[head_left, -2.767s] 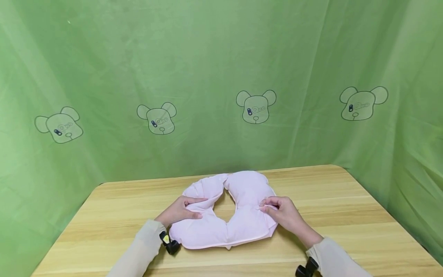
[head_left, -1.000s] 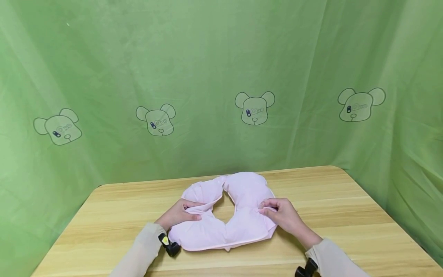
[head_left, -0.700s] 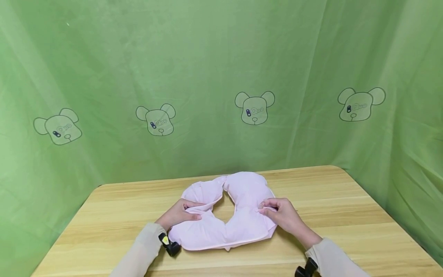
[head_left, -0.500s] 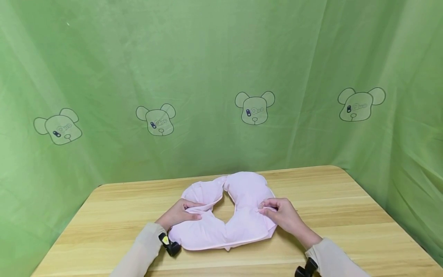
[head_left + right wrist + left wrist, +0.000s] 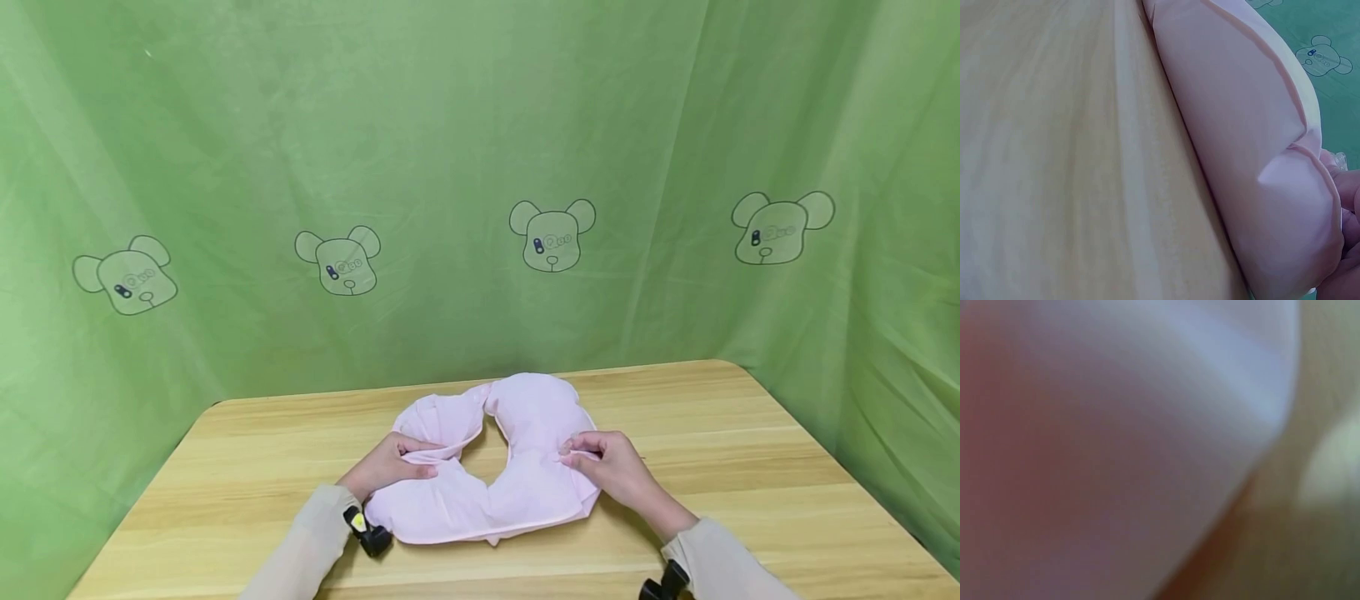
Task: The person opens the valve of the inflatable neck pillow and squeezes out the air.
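Observation:
A pale pink, puffy U-shaped neck pillow [image 5: 536, 417] lies on the wooden table, its two ends meeting at the far side around a central gap. My left hand [image 5: 382, 465] grips its left side, thumb on top, pressing a fold into the fabric. On the right side, the thumb and index finger of my right hand [image 5: 618, 468] pinch the pillow near its outer edge. In the right wrist view, a small clear piece [image 5: 1340, 160] shows by the fingertips; what it is I cannot tell. Blurred pink fabric [image 5: 1147, 425] fills most of the left wrist view.
The light wooden table [image 5: 750, 467] has rounded far corners. Behind it and along both sides hangs a green curtain [image 5: 450, 125] printed with bear-head outlines. Black wrist cameras sit at the left cuff [image 5: 369, 533] and the right cuff [image 5: 663, 581].

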The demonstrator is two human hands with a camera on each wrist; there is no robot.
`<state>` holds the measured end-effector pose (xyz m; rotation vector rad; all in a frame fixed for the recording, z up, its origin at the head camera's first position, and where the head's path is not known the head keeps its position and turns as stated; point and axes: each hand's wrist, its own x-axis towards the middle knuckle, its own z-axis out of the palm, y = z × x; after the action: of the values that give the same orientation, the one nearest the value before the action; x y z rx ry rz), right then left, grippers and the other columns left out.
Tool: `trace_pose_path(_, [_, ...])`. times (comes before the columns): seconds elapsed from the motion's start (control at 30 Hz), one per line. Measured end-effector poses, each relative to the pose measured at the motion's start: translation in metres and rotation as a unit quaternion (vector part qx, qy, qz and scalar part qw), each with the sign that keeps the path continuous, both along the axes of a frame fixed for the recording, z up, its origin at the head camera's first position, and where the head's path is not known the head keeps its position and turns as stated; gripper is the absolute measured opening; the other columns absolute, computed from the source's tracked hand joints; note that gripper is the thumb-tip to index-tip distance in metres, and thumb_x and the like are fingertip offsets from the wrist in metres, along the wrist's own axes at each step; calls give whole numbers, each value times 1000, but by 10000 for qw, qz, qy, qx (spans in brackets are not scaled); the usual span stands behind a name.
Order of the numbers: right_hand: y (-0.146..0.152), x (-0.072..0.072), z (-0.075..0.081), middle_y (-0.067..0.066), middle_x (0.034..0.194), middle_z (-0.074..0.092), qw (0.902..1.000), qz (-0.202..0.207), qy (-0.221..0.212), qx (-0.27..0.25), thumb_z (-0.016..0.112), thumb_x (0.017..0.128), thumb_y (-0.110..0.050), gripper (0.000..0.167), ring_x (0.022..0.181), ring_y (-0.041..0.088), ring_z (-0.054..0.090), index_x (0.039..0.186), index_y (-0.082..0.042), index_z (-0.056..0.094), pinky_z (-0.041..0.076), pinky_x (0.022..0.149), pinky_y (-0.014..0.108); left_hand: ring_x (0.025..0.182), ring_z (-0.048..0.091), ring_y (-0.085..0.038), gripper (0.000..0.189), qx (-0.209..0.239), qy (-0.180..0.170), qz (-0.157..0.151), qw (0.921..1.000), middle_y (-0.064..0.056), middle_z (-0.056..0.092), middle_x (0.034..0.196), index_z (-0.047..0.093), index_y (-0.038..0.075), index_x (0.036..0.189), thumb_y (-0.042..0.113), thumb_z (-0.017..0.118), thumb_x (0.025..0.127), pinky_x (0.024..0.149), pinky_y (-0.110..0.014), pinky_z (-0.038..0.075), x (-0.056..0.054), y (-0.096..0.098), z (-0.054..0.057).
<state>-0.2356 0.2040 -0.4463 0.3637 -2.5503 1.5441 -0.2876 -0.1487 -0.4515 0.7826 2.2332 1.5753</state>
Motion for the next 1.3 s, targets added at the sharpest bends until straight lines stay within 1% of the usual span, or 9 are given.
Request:
trace_pose_path(0.03, [0,0,0,9,88,70,10000,-8,-9,6,71,79,-1,8,82,8,62,86,-1,71,52,74,19,89,61,-1,36,6,18,-9,10000,-21,65,110,64,-6,113,6,73,80,76,-17,50,0,0,0])
trace_pose_path(0.27, [0,0,0,8,88,70,10000,-25,-68,32,71,79,-1,7,82,10,62,86,-1,71,52,73,19,88,62,-4,37,-19,73,8,10000,-14,69,107,65,-4,114,11,74,81,75,-19,51,-16,-5,-26])
trace_pose_path(0.33, [0,0,-1,8,88,70,10000,-9,-66,33,71,79,-1,7,82,10,62,87,-1,71,52,73,19,87,63,-4,39,10,98,-39,9999,-13,69,106,65,-4,114,14,74,81,74,-20,52,-17,-6,-27])
trace_pose_path(0.4, [0,0,-1,8,88,70,10000,7,-69,39,71,79,-1,8,81,9,61,87,-1,71,52,73,19,87,63,-5,40,32,75,-61,9999,-12,70,105,65,-4,113,16,75,81,74,-20,52,-17,-6,-28])
trace_pose_path(0.53, [0,1,-1,8,88,70,10000,41,-83,19,71,79,-2,8,80,7,61,87,-1,71,52,72,19,87,63,-4,38,-78,-8,0,10000,-10,70,106,67,-2,113,16,75,80,72,-19,52,-17,-6,-29])
trace_pose_path(0.8, [0,1,-1,9,88,70,9999,91,-70,-78,72,79,-4,9,80,6,60,87,2,71,51,70,18,84,62,-1,32,-59,20,-14,10000,-14,68,107,67,-4,110,9,73,82,71,-16,50,-17,-5,-29])
trace_pose_path(1.03, [0,0,-2,9,88,70,9999,63,-87,-69,72,80,-4,10,80,6,59,87,2,71,51,70,18,85,64,-5,36,-65,-96,-44,9999,-12,69,105,67,-3,111,15,75,80,69,-19,52,-16,-5,-28])
trace_pose_path(1.2, [1,1,-2,10,88,70,9999,147,2,-25,72,79,-3,10,79,6,59,88,2,71,51,70,18,85,64,-6,38,-29,-37,-106,9999,-12,70,105,67,-3,111,18,75,80,69,-19,52,-14,-5,-24])
trace_pose_path(1.3, [1,2,-1,10,88,70,9998,172,12,-66,72,79,-4,11,79,6,60,88,2,71,51,71,18,84,65,-6,38,6,-40,-98,9999,-11,70,103,67,-4,110,18,75,80,69,-20,53,-14,-5,-24])
